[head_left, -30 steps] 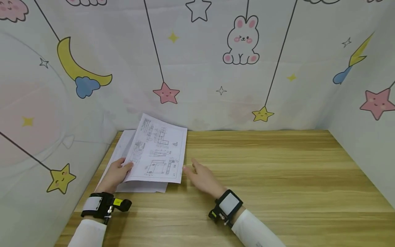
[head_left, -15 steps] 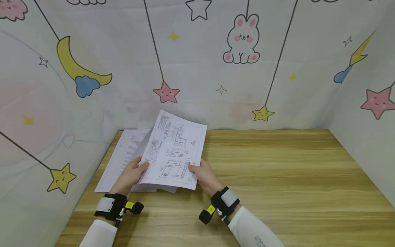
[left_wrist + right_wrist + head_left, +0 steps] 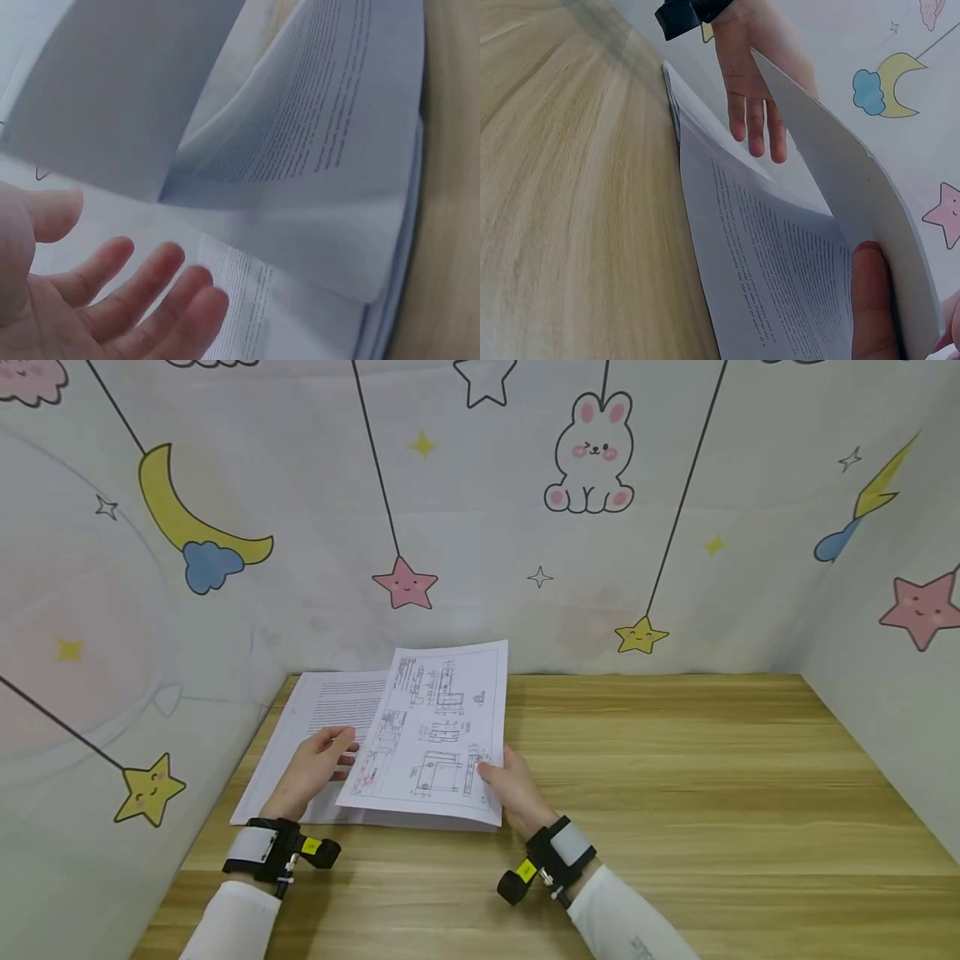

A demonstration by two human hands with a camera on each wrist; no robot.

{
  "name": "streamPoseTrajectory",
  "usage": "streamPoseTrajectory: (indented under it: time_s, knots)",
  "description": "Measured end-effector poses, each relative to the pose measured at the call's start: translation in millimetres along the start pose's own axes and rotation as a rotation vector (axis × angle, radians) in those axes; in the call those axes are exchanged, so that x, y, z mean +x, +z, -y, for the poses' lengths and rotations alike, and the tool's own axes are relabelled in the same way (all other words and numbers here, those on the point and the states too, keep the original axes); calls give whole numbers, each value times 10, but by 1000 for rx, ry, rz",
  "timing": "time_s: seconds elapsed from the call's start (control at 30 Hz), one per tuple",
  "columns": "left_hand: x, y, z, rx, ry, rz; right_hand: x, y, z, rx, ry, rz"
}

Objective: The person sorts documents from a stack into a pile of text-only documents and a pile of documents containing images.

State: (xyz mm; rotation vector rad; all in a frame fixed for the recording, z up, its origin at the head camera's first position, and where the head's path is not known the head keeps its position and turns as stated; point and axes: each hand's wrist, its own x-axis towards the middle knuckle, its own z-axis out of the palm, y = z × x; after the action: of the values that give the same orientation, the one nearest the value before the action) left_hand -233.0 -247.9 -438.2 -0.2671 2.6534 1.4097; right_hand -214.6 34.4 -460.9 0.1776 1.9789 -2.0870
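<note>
My right hand (image 3: 521, 789) pinches the right edge of a white sheet with technical drawings (image 3: 442, 735), thumb on top and a finger (image 3: 874, 307) underneath. The sheet is raised and tilted over a stack of printed papers (image 3: 277, 760). My left hand (image 3: 311, 768) is just off the sheet's left edge, above the stack, its fingers relaxed and holding nothing. In the left wrist view a gap shows between the left fingertips (image 3: 169, 259) and the sheet. A page of printed text (image 3: 757, 262) curves up beneath the raised sheet.
The papers lie at the left end of a wood-grain table (image 3: 675, 777). A white cloth printed with stars, a moon and a rabbit (image 3: 588, 460) hangs behind and at both sides. Each wrist wears a black strap (image 3: 558, 852) with a small camera.
The right hand came in and took the drawing sheet's right edge as the sheet moved right. The left hand, which gripped its left edge, has let go. More of the text page below is uncovered.
</note>
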Motion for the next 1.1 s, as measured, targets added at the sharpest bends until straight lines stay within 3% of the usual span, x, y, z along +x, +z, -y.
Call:
streamPoseTrajectory:
  time_s: [0.17, 0.33, 0.43, 0.57, 0.73, 0.87, 1.1]
  knots:
    - [74, 2, 23, -56, -9, 38, -31, -85, 15, -4, 10, -2]
    - [418, 111, 339, -149, -48, 82, -44, -198, 4, -35, 34, 2]
    - [503, 160, 419, -182, -55, 104, -43, -270, 0, -46, 40, 8]
    - [283, 185, 134, -149, -73, 157, -46, -342, 5, -51, 44, 9]
    - [91, 221, -176, -92, -39, 230, -45, -392, -10, -63, 49, 18]
    - [64, 285, -284, -106, -28, 268, -57, -413, -12, -59, 58, 26]
    - [84, 457, -319, -158, -24, 322, -69, -492, -25, -64, 50, 37]
